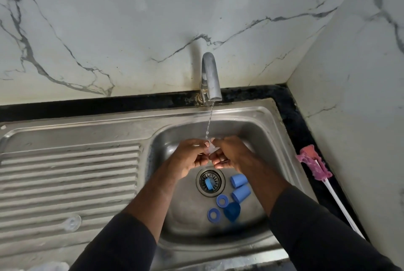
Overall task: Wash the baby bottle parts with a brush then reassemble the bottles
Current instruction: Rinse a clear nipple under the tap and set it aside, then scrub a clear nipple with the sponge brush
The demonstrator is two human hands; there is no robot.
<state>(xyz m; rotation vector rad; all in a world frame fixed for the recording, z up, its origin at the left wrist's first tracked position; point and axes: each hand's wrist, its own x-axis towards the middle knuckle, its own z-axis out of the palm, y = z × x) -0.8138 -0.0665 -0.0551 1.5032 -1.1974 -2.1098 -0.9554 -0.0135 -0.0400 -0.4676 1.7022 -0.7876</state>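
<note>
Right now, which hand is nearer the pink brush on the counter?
Right. The right hand is over the basin, the pink brush lying to its right; the left hand is on the right hand's far side.

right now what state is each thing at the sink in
tap, running a thin stream
clear bottle part, pinched by left hand and right hand under the stream
blue caps, on their sides in the sink
blue rings, flat in the sink
bottle brush, lying on the counter, untouched
clear piece, on the drainboard
</note>
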